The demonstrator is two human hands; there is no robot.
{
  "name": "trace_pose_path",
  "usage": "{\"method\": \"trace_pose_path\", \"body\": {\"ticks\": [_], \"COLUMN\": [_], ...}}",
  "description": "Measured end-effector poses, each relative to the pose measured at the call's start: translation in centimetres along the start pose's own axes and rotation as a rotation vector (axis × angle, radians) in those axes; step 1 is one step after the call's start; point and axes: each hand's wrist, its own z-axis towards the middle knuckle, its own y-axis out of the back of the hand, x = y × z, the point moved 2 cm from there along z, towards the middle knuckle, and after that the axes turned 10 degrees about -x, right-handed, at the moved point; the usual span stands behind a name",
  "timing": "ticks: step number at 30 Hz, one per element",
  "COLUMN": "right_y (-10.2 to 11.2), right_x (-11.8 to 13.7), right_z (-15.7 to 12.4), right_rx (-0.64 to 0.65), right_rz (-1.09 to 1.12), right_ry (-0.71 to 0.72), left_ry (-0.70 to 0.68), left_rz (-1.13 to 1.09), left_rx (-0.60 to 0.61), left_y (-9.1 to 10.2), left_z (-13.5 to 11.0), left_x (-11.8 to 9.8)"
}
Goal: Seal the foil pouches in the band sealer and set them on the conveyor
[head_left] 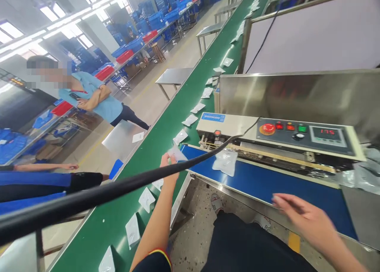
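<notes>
Left hand [168, 164] pinches clear pouch [178, 154] beside green conveyor [145, 157]; right hand [299, 216] hovers spread over sealer belt [267, 185]. Likely transfer; placing needs free gap.

bright overhead striplights, wide-angle edge warp, sharp focus.

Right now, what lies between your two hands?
In the head view, the blue belt stretches between the left hand, holding a small pouch, and right hand; one clear pouch lies on it.

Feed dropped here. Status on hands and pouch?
Left hand pinching clear pouch at blue belt end. Right hand open, empty, over belt near edge. Black cable crosses in front.
</notes>
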Motion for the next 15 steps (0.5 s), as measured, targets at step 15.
{"method": "trace_pose_path", "body": {"ticks": [15], "right_y": [11.3], "right_x": [-7.3], "right_z": [2.6], "right_rx": [-0.410], "right_rz": [0.240], "right_ry": [-0.034], "left_ry": [-0.052], "left_rz": [-0.563], "left_rx": [1.114], "left_y": [-16.1], "left_z": [-35.1], "left_x": [-23.6]}}
